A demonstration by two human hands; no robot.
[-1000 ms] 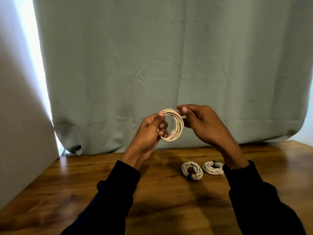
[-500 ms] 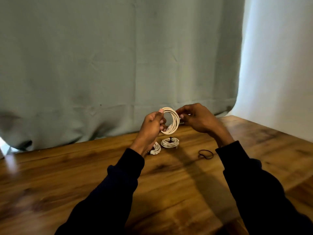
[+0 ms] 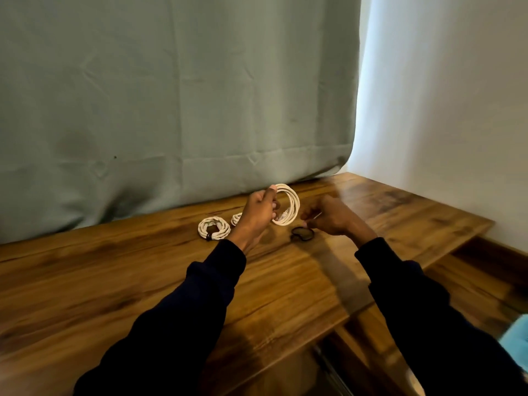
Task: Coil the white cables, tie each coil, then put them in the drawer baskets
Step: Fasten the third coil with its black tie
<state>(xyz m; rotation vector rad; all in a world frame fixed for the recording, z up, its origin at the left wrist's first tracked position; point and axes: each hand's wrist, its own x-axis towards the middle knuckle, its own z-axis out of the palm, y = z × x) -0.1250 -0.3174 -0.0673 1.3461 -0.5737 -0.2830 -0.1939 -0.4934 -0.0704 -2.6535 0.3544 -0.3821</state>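
Note:
My left hand (image 3: 258,212) holds a loose white cable coil (image 3: 290,204) upright by its left side, above the wooden table (image 3: 143,281). My right hand (image 3: 328,217) is off the coil, to its right and lower, with the fingers curled. Its fingertips hover just above a black band (image 3: 303,234) that lies on the table. A tied white coil (image 3: 214,227) with a black band around it rests to the left of my left hand. A second tied coil (image 3: 237,218) is partly hidden behind that hand.
A grey-green curtain (image 3: 171,110) hangs along the table's back edge, and a white wall (image 3: 443,110) stands to the right. The table's right edge (image 3: 428,270) drops to a lower wooden surface (image 3: 471,281). Something light blue (image 3: 515,334) shows at the bottom right.
The view has swung to the right. My right hand has let go of the coil and dropped toward the black band. My left hand still holds the coil.

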